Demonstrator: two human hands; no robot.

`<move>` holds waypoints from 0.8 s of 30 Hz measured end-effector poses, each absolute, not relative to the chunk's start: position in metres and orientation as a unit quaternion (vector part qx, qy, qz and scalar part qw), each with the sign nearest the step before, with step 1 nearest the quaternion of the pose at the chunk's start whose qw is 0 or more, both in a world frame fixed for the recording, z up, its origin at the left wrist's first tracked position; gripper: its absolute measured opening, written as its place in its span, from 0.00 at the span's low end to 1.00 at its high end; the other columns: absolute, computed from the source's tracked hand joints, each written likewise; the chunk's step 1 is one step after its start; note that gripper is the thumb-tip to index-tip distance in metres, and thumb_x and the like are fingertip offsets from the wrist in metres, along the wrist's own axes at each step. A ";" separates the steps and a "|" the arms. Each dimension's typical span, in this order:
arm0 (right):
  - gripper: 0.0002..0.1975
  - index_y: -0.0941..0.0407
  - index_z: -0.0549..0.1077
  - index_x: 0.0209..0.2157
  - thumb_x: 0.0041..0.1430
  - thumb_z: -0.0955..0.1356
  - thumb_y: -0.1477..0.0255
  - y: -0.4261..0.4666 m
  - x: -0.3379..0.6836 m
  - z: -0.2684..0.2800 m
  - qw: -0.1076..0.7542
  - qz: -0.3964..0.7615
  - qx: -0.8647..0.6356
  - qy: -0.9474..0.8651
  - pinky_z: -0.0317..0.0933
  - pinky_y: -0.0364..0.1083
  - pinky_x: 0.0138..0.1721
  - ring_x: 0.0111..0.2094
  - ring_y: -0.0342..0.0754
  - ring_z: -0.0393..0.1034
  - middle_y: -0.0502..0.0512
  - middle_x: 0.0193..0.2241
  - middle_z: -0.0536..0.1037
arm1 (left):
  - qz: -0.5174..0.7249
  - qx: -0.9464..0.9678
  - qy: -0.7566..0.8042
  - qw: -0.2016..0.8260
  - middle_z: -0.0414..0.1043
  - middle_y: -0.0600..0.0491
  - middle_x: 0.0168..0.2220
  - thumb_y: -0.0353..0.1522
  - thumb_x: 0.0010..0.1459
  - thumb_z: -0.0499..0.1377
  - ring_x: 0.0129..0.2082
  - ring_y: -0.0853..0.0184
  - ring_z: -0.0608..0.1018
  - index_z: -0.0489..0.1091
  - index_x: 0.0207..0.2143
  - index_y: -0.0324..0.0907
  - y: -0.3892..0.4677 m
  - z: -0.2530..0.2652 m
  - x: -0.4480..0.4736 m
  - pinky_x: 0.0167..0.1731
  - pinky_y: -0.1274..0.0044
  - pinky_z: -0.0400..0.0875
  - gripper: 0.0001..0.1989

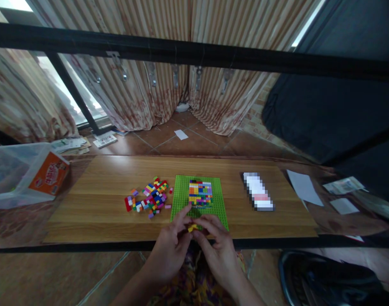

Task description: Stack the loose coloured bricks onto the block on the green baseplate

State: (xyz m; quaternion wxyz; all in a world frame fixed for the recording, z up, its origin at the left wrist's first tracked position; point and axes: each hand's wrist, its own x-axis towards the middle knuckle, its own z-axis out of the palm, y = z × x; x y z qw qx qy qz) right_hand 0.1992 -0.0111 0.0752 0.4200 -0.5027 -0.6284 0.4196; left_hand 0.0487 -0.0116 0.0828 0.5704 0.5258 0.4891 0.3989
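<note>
The right hand (220,243) has its fingers clamped on 1 small yellow plastic brick (192,228) at the square green studded baseplate's (181,191) near edge; whether the left hand's (169,243) fingers grip it, one cannot tell.

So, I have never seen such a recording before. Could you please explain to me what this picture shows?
Of course. There is no machine here: the left hand and right hand are a person's bare hands. A camera on that person's head took this single picture, looking forward and down.

On the wooden surface lies a green studded baseplate carrying a colourful block of bricks. Loose bricks lie to its left, and a phone with a pixelated screen to its right.

Between the two hands' fingertips is something small and yellow; how each hand grips it is unclear.
</note>
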 end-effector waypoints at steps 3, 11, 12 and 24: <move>0.09 0.50 0.78 0.40 0.59 0.67 0.70 -0.011 0.199 0.072 0.436 0.425 -0.508 -0.609 0.67 0.43 0.39 0.39 0.47 0.71 0.53 0.39 0.75 | 0.423 0.496 0.497 0.573 0.73 0.49 0.45 0.29 0.58 0.57 0.42 0.63 0.78 0.59 0.61 0.47 -0.011 0.082 0.049 0.46 0.71 0.71 0.28; 0.10 0.54 0.78 0.37 0.56 0.69 0.65 -0.018 0.189 0.067 0.461 0.492 -0.540 -0.503 0.66 0.45 0.37 0.37 0.50 0.73 0.55 0.34 0.79 | 0.450 0.394 0.534 0.598 0.74 0.52 0.37 0.30 0.50 0.64 0.38 0.64 0.77 0.73 0.46 0.43 -0.014 0.085 0.048 0.40 0.76 0.72 0.18; 0.10 0.55 0.78 0.37 0.55 0.69 0.65 -0.020 0.187 0.066 0.470 0.508 -0.541 -0.477 0.66 0.45 0.37 0.36 0.50 0.73 0.55 0.34 0.80 | 0.455 0.378 0.535 0.603 0.75 0.51 0.37 0.30 0.49 0.64 0.38 0.64 0.77 0.74 0.45 0.43 -0.015 0.083 0.049 0.40 0.77 0.71 0.17; 0.10 0.56 0.76 0.34 0.55 0.69 0.63 -0.026 0.183 0.063 0.473 0.570 -0.530 -0.413 0.65 0.42 0.31 0.29 0.46 0.71 0.52 0.28 0.78 | 0.436 0.278 0.521 0.679 0.75 0.53 0.25 0.36 0.44 0.69 0.26 0.69 0.74 0.76 0.31 0.38 -0.016 0.074 0.055 0.29 0.79 0.68 0.12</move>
